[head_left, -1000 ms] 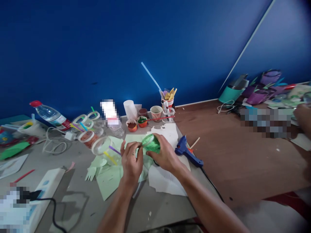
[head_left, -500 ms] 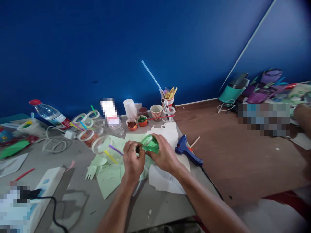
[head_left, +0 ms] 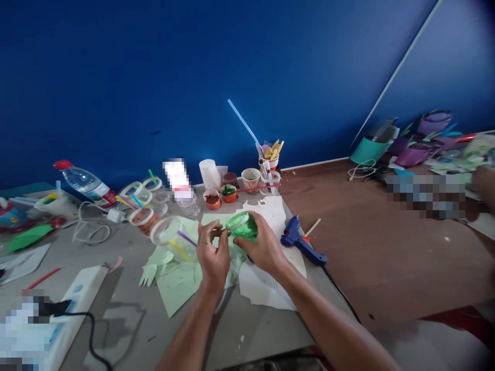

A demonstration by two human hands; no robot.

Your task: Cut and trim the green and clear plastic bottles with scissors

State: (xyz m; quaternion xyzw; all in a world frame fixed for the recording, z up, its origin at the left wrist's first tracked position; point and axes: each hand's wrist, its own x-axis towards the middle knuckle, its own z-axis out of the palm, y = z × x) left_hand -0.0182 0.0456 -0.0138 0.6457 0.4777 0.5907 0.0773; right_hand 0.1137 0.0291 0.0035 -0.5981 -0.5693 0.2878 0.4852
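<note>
A clear cup with green paint on it [head_left: 243,226] is in my right hand [head_left: 265,245], which wraps round its side; the rim tilts toward the left. Just left of that rim, my left hand [head_left: 214,252] has its fingers curled toward the thumb in a loose pinch. What lies between those fingertips, if anything, is too small and dark to make out. Beneath both hands are pale green paper sheets [head_left: 176,291] and a torn white sheet [head_left: 263,288]. A blue glue gun [head_left: 303,242] rests right of my right hand.
Small paint pots [head_left: 212,199], a paper cup [head_left: 251,180] and a brush [head_left: 255,189] stand behind the hands. Clear cups with straws [head_left: 166,232], a water bottle [head_left: 87,185] and a power strip [head_left: 77,304] are leftward. At far right shows another person's arm [head_left: 483,183].
My left hand's fingers have drawn slightly away from the cup's rim and loosened. The cup has turned a little in my right hand, showing more of its rim. The whole view has shifted slightly.
</note>
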